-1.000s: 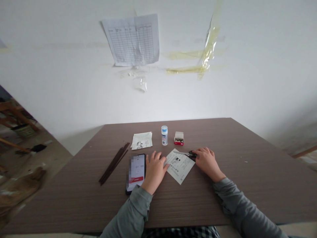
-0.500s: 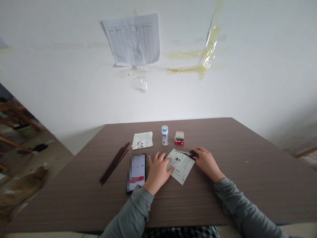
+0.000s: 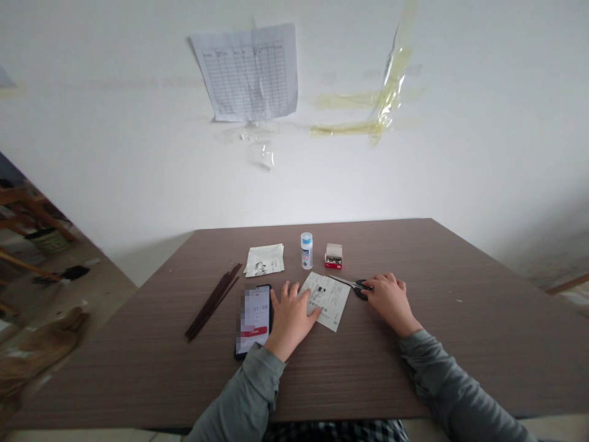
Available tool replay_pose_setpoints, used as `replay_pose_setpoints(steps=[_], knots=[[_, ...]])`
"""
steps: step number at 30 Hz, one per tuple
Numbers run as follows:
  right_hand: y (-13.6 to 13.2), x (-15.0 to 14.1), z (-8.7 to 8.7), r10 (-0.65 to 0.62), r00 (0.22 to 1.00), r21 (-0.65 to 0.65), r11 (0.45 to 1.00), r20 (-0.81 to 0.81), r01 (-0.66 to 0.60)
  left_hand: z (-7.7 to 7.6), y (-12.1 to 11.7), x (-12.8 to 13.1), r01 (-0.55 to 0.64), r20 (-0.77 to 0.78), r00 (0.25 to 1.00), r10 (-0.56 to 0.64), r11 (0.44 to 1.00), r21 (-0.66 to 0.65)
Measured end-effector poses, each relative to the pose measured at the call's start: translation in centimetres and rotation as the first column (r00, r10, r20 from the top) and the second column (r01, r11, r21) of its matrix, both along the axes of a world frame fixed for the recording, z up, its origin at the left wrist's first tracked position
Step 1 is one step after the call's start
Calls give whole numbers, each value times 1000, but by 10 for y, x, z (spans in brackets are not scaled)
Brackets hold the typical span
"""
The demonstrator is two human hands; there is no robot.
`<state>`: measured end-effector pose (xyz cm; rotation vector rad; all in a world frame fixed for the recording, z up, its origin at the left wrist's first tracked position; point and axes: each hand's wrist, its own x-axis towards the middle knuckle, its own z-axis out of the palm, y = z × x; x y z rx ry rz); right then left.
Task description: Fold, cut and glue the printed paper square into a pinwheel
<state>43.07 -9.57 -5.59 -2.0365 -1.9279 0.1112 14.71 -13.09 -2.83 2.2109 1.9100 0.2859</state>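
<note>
Printed paper sheet [image 3: 329, 301] under the fingertips of the spread left hand [image 3: 291, 319], right hand [image 3: 390, 302] on scissors [image 3: 356, 286]

Grey-green long sleeves [image 3: 237, 393], creased and bunched at the cuffs; below, black-and-white checked cloth [image 3: 335, 431], possibly trousers.

On the screen of the black rectangular smartphone [image 3: 254, 320], at nine o'clock from the pale square paper sheet [image 3: 332, 302], the digits "01:09" can be read. The small print on this sheet, on the white cylindrical plastic bottle [image 3: 306, 253] at eleven o'clock, and on the white gridded wall paper [image 3: 251, 77], also at eleven, is too small for reading.
</note>
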Motion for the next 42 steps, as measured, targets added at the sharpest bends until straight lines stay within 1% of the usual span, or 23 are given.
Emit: replay_pose_setpoints(steps=[5,10,13,18,23,27,31,34,37,42], knots=[[2,2,-8,-22,993,69,997,-113,30,0,-2,-1,5,-1,1000,-5,1000,7],[6,-5,-13,-36,969,63,997,-243,53,-3,-2,0,7,16,1000,-8,1000,26],[6,-9,-15,-22,970,64,997,-243,39,-5,-3,1,17,-1,1000,-17,999,29],[3,-13,-15,59,983,70,996,-176,-47,-5,-4,5,26,-34,999,-26,1000,8],[2,-14,-14,88,985,87,993,-146,-75,-9,-4,6,21,-12,1000,-20,998,64],[3,-17,-13,89,978,63,995,-190,-79,-11,-4,5,19,-16,1000,-17,996,90],[3,-20,-12,58,965,35,998,-257,-51,-14,-4,6,19,-47,999,-14,994,105],[5,-20,-12,18,947,41,999,-319,-5,-17,-3,6,-6,-62,998,14,990,140],[8,-16,-14,-8,914,82,996,-407,46,-18,-1,5,-31,-43,998,39,985,168],[13,-2,-16,32,825,204,974,-565,102,-17,3,0,-99,53,994,91,980,175]])
